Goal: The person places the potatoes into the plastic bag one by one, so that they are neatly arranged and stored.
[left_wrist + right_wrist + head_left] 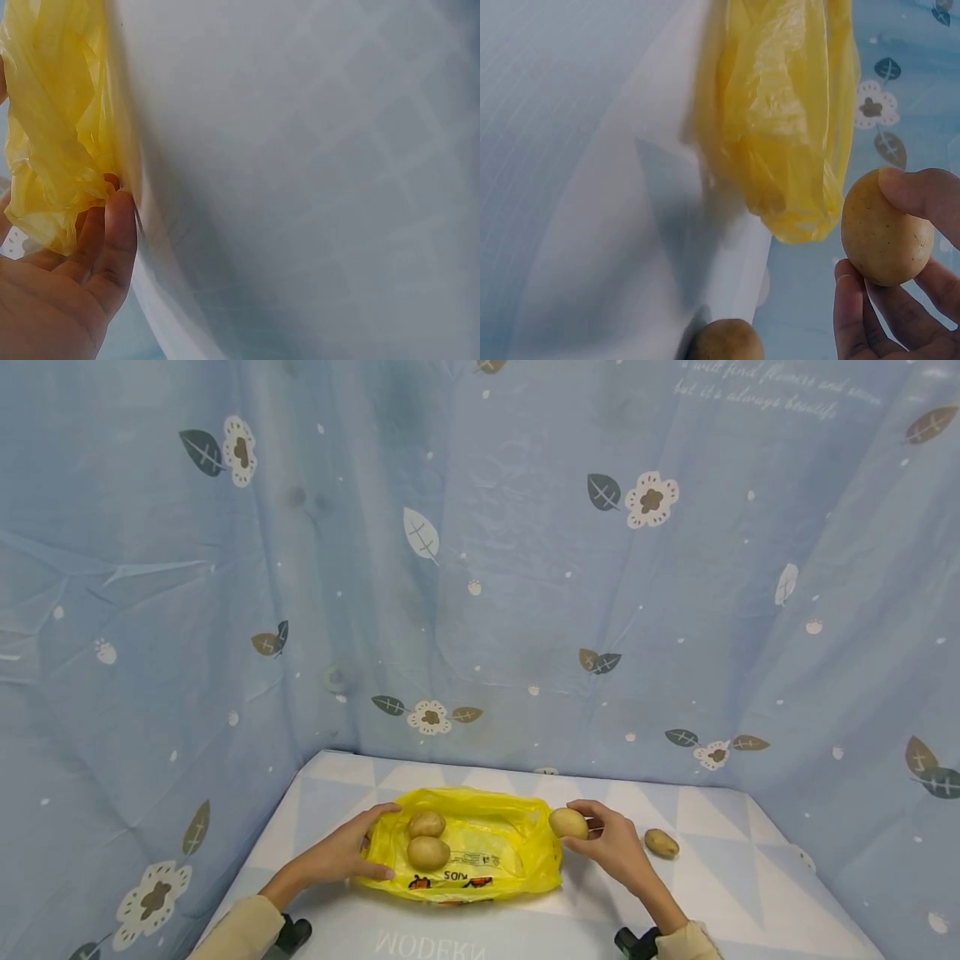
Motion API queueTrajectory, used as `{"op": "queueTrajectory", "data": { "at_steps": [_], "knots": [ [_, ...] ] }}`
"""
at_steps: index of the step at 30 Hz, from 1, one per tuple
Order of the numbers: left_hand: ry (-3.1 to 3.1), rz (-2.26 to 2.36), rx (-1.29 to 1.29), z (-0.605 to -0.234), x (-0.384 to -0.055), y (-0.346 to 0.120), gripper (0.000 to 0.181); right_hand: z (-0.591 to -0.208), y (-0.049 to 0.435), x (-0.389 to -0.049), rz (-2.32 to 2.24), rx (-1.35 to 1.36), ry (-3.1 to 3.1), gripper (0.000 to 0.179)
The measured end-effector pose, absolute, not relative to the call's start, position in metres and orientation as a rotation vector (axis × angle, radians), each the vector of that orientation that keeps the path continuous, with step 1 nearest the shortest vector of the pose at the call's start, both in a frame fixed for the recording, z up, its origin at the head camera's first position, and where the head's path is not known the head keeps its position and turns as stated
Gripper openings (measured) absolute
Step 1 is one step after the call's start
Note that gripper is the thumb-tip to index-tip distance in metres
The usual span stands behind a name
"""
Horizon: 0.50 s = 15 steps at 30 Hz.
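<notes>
A yellow plastic bag (517, 883) lies spread with its mouth facing up. Two potatoes sit side by side in its left part, a farther potato (426, 823) and a nearer potato (428, 854). My left hand (339, 855) grips the bag's left end; in the left wrist view, fingers (118, 232) bend at the crumpled yellow plastic. At the bag's right end, my right hand (613, 845) pinches a potato (885, 229) between thumb and fingers, level with the rim. Another potato (662, 843) rests on the table to the right of that hand.
The table (720, 893) wears a white and pale blue triangle-patterned cover with printed lettering near its front. Blue curtains (510, 610) with flowers and leaves hang behind it and along both sides. Dark straps (637, 942) circle the wrists.
</notes>
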<state>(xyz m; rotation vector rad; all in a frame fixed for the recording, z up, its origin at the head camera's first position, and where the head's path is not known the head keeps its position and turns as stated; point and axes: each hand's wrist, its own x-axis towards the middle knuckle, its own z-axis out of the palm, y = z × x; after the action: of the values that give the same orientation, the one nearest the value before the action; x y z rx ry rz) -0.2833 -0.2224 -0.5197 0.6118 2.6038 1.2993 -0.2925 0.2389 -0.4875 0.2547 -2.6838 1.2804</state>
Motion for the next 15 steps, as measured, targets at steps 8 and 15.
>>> {"op": "queueTrajectory", "data": {
  "at_steps": [8,15],
  "knots": [
    [2.566,1.326,0.622,-0.52,-0.285,-0.221,0.098,-0.49,0.227,-0.294,1.344,0.291,-2.66,0.051],
    [2.57,1.32,0.621,-0.521,-0.285,-0.223,0.098,-0.495,0.212,-0.298,1.334,0.317,-2.684,0.049]
  ]
}}
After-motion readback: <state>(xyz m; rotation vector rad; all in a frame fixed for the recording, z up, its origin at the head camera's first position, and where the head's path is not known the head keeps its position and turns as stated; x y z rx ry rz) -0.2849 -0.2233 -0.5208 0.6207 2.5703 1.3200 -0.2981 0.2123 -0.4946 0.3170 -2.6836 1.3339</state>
